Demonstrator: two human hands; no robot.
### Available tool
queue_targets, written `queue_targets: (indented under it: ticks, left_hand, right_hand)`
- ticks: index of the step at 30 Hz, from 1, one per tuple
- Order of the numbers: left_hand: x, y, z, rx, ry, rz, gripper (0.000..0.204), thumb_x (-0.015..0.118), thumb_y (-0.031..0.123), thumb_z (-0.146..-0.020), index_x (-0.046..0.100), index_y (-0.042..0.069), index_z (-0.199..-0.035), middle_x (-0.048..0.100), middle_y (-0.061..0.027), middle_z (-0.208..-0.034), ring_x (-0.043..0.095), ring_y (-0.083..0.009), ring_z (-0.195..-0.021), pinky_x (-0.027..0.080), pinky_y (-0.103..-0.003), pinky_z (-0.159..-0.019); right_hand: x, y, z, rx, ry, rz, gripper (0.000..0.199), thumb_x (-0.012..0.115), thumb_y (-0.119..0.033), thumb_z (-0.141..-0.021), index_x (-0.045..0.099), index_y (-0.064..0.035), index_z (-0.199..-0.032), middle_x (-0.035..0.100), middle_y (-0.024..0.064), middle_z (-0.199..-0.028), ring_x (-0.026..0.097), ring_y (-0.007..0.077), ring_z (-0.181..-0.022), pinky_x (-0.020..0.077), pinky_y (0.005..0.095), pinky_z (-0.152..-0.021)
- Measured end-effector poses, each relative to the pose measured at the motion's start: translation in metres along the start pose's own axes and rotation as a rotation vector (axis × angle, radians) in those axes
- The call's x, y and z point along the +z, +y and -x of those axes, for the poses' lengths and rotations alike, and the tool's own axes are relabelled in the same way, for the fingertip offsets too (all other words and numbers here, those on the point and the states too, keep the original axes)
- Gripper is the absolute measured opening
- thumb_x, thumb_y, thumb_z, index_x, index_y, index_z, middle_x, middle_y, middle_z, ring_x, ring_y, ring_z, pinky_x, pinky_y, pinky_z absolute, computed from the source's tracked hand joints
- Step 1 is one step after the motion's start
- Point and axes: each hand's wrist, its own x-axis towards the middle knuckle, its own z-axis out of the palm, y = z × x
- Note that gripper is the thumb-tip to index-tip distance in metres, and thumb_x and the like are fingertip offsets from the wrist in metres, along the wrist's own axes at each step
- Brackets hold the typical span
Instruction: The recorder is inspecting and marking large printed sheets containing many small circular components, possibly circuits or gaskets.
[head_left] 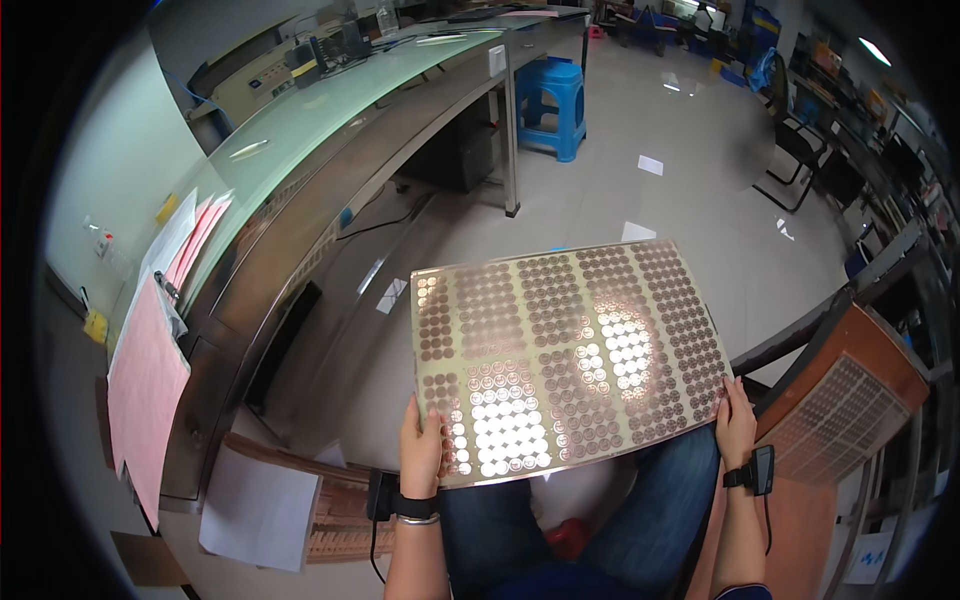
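Seated person holds thin metal sheet point(565, 360) patterned with rows of copper-coloured discs, flat above lap. Left hand point(420, 450) grips near-left corner, thumb on top; right hand point(737, 425) clasps near-right edge. Long axis runs left to right between hands, far edge tilted up, away from body. Similar sheets point(835, 410) stacked just right; long surface point(330, 130) left.

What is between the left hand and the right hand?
In the head view, the large copper-patterned sheet spans from the left hand to the right hand; both hands grip its lower corners. Under it are the person's jeans-clad legs.
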Motion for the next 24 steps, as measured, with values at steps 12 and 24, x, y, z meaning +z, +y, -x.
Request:
queue_targets:
  ticks: [12,24]
  left_hand:
    - [0.007,0.042,0.043,0.155,0.071,0.238,0.032,0.05,0.017,-0.1,0.054,0.003,-0.128,0.055,0.0029,-0.078,0.046,-0.0015,-0.056,0.037,-0.016,-0.045]
    - [-0.017,0.05,0.048,0.174,-0.193,0.402,0.027,0.049,0.018,-0.102,0.053,0.001,-0.122,0.066,-0.005,-0.099,0.062,-0.0093,-0.085,0.051,-0.024,-0.074]
  right_hand:
    - [-0.051,0.035,-0.03,0.501,-0.011,-0.978,0.038,0.051,-0.015,-0.101,0.051,-0.0018,-0.136,0.057,-0.0035,-0.091,0.042,-0.0007,-0.066,0.0349,0.0156,-0.055]
    - [-0.129,0.033,-0.008,0.232,0.007,-1.069,0.032,0.049,-0.024,-0.103,0.057,-0.0012,-0.123,0.066,0.0031,-0.104,0.062,0.0093,-0.09,0.0495,0.0242,-0.079]
